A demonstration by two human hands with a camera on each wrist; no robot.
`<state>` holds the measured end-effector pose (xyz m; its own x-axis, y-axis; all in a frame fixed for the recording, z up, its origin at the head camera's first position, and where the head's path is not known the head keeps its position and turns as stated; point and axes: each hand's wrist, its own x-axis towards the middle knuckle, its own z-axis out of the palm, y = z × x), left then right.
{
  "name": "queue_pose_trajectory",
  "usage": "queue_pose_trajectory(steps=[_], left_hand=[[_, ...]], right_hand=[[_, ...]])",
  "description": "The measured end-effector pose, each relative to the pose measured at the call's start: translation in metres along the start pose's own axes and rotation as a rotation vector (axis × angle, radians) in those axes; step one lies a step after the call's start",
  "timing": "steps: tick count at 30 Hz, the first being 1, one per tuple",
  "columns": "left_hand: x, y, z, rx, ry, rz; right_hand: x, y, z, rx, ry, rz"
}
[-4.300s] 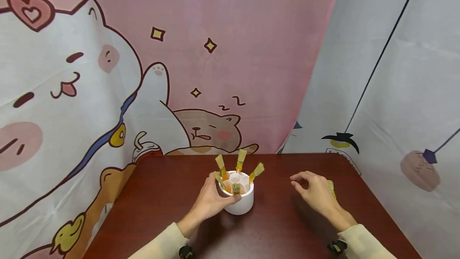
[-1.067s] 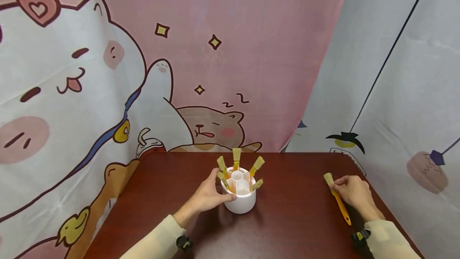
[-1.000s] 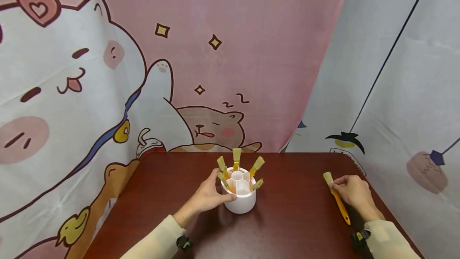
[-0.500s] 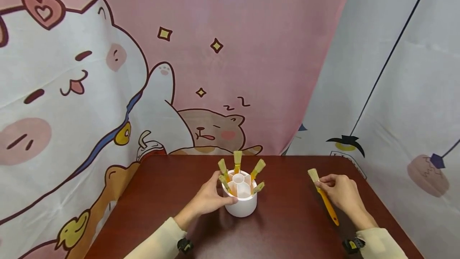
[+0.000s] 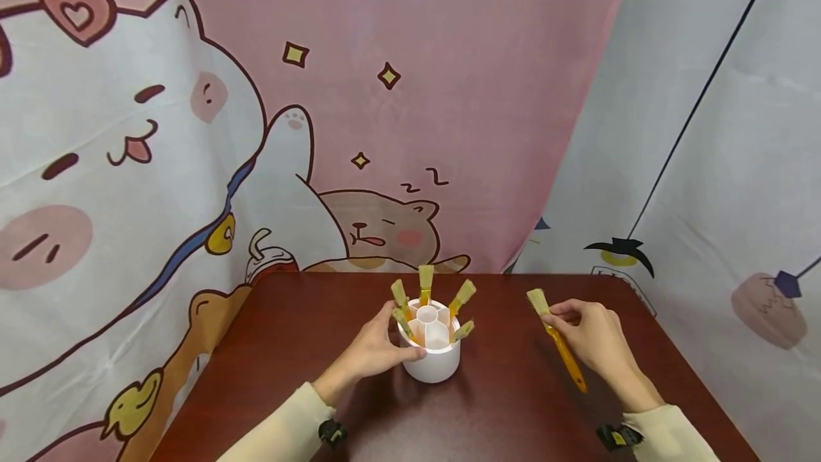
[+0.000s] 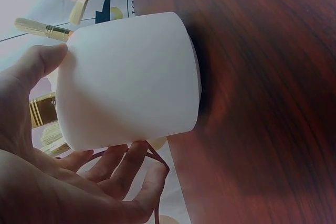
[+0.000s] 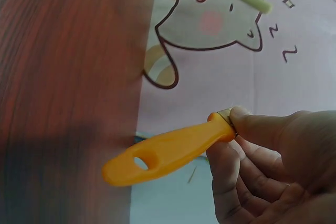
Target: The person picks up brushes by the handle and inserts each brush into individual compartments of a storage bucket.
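Note:
A white round organizer [image 5: 432,366] with divided compartments stands upright on the table, several paintbrushes with pale bristles leaning in it, among them a brush [image 5: 426,284] at the back. My left hand [image 5: 372,351] grips its left side, thumb at the near rim and fingers round the far side, as the left wrist view also shows. To the right, my right hand [image 5: 593,337] pinches a paintbrush [image 7: 168,153] by its metal band, between thumb and fingers. Its bristles point up and its orange handle, with a hole near the end, slants down. A front compartment [image 5: 437,336] shows no brush.
The dark red-brown wooden table [image 5: 500,405] runs back to a cartoon-printed curtain [image 5: 474,127] behind it. Another printed cloth [image 5: 725,162] hangs along the right side. A dark strap device sits on each wrist.
My right hand has carried the paintbrush up and leftward, from the table's right side closer to the organizer. My left hand and the organizer have stayed in place.

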<state>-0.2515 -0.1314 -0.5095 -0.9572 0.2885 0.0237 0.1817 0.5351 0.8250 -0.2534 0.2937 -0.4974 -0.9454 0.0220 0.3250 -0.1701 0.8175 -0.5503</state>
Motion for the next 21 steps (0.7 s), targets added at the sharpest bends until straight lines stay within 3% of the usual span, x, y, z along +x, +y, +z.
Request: queue_pose_trajectory(steps=[21], left_hand=[[0.004,-0.001,0.0,0.001,-0.004,-0.008]], right_hand=[[-0.006,-0.04,-0.004,0.052,0.029,-0.072]])
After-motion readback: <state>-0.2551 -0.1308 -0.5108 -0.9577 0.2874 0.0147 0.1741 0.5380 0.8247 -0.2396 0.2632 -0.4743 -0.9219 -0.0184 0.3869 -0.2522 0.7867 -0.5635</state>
